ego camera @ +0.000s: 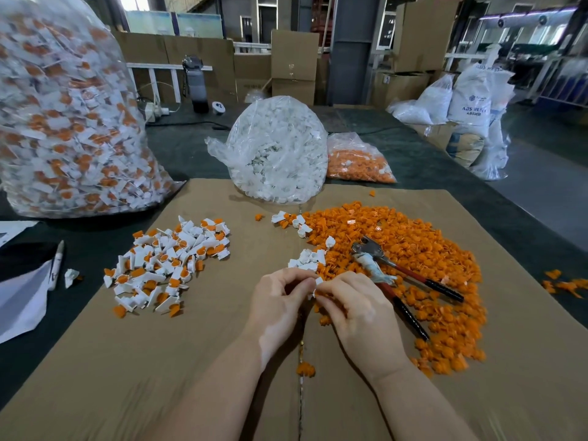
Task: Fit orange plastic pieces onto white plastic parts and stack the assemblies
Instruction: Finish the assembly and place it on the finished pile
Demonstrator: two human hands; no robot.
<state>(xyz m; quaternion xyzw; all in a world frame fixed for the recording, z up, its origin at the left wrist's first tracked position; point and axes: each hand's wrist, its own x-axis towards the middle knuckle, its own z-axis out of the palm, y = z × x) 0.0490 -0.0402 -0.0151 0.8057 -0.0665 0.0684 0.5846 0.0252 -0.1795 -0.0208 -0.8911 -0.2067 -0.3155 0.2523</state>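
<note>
Left hand (280, 300) and right hand (353, 305) meeting over the cardboard sheet (222, 361), both pinching one small white part (317, 285) between fingertips (mostly hidden), heap of orange pieces (413, 268) at right with pliers (401, 275) lying on it, pile of finished assemblies (165, 262) at left.

Flat brown corrugated cardboard sheet (222, 361), matt, slightly rough, seam down the middle. Loose orange plastic pieces (413, 249) at right, smooth, dull sheen. Near-left heap of white plastic parts with orange inserts (165, 262), smooth. Far clear plastic bag of white parts (280, 151), glossy, crinkled film. Pliers with grey metal head and red-black handles (397, 268), metal dull and worn, grips look rubbery. Dark green table cover (191, 144), matt, cloth-like.
</note>
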